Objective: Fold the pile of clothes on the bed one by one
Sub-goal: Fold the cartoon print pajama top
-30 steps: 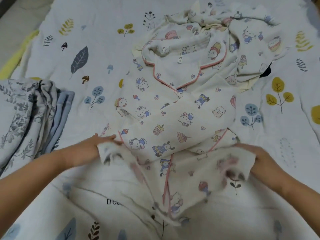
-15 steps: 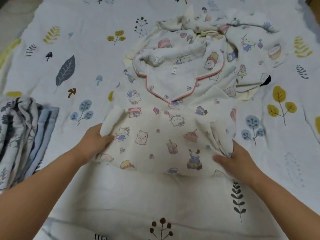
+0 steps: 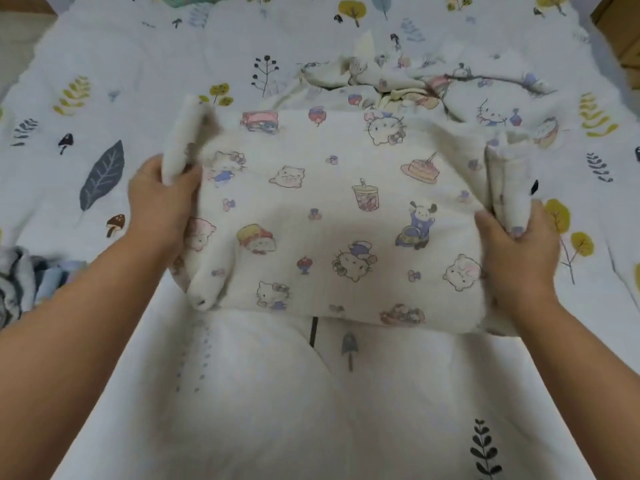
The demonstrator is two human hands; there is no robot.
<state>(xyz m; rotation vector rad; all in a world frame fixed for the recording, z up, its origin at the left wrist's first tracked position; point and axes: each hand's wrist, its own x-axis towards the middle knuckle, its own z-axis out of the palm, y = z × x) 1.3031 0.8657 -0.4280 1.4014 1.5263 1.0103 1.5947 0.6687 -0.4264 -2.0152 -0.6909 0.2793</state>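
The top (image 3: 332,220) lay folded into a thick pad mid-bed, in front of the pile (image 3: 433,88). The left hand (image 3: 162,202) and right hand (image 3: 516,251) each gripped a side, fingers curled around a bunched edge. Best to lift evenly so layers wouldn't slip. The fabric looked soft, crinkly, cartoon-printed muslin.

White quilted bedspread (image 3: 114,98) printed with leaves, mushrooms and small trees, filling nearly the whole view. Brown wooden furniture (image 3: 620,32) at the top right corner. Pale floor strip (image 3: 17,39) at top left. Soft, even light throughout, with faint shadows.
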